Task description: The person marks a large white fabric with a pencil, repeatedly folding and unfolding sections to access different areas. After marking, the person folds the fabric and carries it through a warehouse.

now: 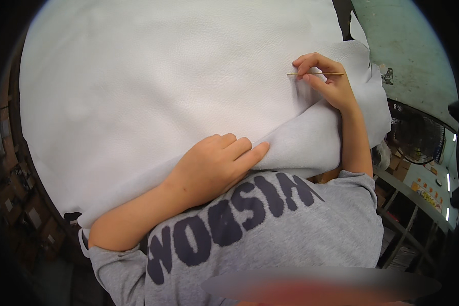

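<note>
One broad white sheet [163, 76], finely grained, its turned-back edge [303, 140] pale grey.

You are in what appears to be a workshop: a broad white leather-like sheet [153, 76] spreads before you, far larger than a household piece. To your right, note the scuffed pale-green wall [408, 51], black fan [417, 135], metal-barred rack [415, 198] and tube lights [448, 182]; to your left, brown boxes [34, 217].
</note>
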The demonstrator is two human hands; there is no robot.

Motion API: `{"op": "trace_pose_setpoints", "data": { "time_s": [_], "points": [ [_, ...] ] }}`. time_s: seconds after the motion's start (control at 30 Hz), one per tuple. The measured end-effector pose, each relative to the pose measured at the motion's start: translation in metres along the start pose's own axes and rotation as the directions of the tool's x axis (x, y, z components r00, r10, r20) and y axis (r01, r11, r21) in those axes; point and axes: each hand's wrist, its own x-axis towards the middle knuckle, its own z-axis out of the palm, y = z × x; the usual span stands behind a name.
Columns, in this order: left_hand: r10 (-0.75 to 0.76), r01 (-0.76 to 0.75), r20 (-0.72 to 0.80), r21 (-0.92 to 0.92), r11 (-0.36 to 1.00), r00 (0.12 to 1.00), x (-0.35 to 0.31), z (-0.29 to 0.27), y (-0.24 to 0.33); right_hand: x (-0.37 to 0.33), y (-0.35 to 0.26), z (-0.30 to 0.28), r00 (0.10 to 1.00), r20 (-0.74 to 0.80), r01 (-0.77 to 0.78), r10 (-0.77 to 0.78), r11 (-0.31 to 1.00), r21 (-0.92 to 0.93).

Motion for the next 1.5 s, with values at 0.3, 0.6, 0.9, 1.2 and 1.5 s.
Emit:
{"op": "trace_pose_setpoints", "data": {
  "time_s": [0.3,0.6,0.9,1.2,1.5],
  "points": [
    [0.008,-0.007,0.035,-0.024,1.0,0.999,0.002,-0.005,0.0,0.033,-0.003,-0.003,1.0,-0.017,-0.026,0.025,1.0,-0.008],
    [-0.011,0.011,0.012,-0.039,0.999,1.0,0.0,-0.008,0.001,0.148,0.034,-0.033,0.98,-0.102,0.16,-0.171,0.982,-0.103],
    [-0.032,0.034,0.072,-0.026,0.999,0.997,0.0,-0.01,0.0,0.226,0.019,-0.042,0.981,-0.17,0.107,-0.093,0.991,0.076],
    [-0.041,0.045,0.08,-0.043,0.998,0.996,-0.001,-0.008,0.003,0.263,-0.013,0.006,0.969,-0.153,0.176,-0.192,0.978,-0.115],
    [-0.045,0.046,0.047,-0.017,0.999,0.998,-0.001,-0.006,0.001,0.184,0.0,-0.05,0.994,0.002,-0.105,0.11,0.959,-0.264]
  ]
}}
